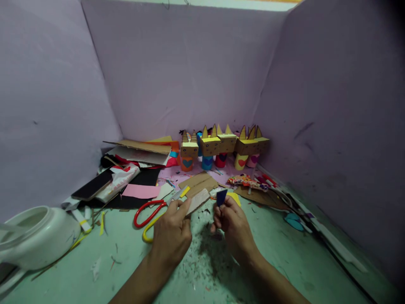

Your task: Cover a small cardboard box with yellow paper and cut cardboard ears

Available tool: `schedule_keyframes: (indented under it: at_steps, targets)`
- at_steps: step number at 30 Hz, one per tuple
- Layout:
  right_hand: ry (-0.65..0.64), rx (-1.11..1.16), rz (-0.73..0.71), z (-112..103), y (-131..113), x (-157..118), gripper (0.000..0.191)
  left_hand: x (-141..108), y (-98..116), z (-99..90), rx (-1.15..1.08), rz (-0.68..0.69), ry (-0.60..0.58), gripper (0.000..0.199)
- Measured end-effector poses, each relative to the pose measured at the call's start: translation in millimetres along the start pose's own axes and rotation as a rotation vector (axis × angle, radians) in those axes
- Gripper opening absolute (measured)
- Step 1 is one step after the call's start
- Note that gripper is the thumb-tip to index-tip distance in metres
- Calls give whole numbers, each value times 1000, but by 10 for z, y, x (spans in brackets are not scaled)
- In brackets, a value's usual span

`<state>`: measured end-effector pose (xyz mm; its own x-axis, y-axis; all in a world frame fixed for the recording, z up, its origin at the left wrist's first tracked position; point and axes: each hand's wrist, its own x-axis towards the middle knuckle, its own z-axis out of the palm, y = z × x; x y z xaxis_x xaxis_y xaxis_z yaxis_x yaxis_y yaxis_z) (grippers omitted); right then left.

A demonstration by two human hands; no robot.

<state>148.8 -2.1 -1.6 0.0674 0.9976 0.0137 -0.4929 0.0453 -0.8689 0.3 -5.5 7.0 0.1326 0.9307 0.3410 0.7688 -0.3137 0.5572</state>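
Observation:
My left hand (pixel 173 226) pinches a pale, narrow strip of cardboard (pixel 199 201), which points up and to the right. Between the thumb and fingers of my right hand (pixel 232 221) is a small dark blue piece (pixel 221 197), held upright. The two hands are apart above the green surface. Just left of my left hand lie scissors (pixel 149 214) with one red and one yellow handle, partly hidden by that hand. Behind the strip rests a flat brown cardboard piece (pixel 198 183). Something yellow (pixel 234 197) shows behind my right hand.
Several cardboard figures with horns (pixel 210 145) stand at the back. A white teapot-like vessel (pixel 47 236) is at the left, near a dark phone-like slab (pixel 91 185), pink paper (pixel 141 191) and stacked cardboard (pixel 139 146). Patterned fabric (pixel 248 181) and blue pieces (pixel 294 221) lie right.

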Motion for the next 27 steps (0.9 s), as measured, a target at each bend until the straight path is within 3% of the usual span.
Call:
schedule_keyframes:
  at_steps: [3,6,10,17,21,27]
  targets:
    - [-54,66,65,-4,28,-21,18,-24,9,28,2,12,-19,47]
    - [-80,12,34,-6,40,-44,32,-40,12,50,-1,36,-37,47]
    - [-63,-32,21,13,26,-56,35,-44,20,45,-13,58,-18,46]
    - [-44,-186,-123,-11,77,-49,38,-27,26,47,-51,70,7,42]
    - [-19,-243,-169,-6,65,-40,44,-49,33,82,-54,81,-50,45]
    - [47,-143,-88,52,-20,-22,50,-85,69,98,-172,130,-107,42]
